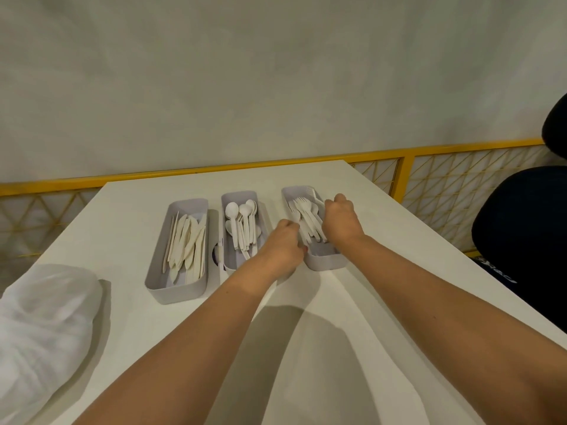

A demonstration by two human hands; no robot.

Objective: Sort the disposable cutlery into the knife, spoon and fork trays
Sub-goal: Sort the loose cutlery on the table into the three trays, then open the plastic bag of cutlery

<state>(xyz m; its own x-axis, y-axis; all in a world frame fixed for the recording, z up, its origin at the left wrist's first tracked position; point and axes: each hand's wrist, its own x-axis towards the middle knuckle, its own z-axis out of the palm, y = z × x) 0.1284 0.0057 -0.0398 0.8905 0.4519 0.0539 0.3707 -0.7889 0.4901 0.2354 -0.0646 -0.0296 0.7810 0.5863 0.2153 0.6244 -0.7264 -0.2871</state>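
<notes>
I note three grey oblong plastic trays in a row on the white counter (122, 210). The left tray (175, 292) holds the pale disposable knives (188, 243), the middle tray (239, 196) the white disposable spoons (242, 222), and the right tray (326, 262) the white disposable forks (306, 216). The left hand (285, 243) is curled against the right tray's left wall. The right hand (340, 222) is curled over its right wall. Both hands grasp that tray. A crumpled clear plastic bag (46, 317) lies at the counter's left edge.
</notes>
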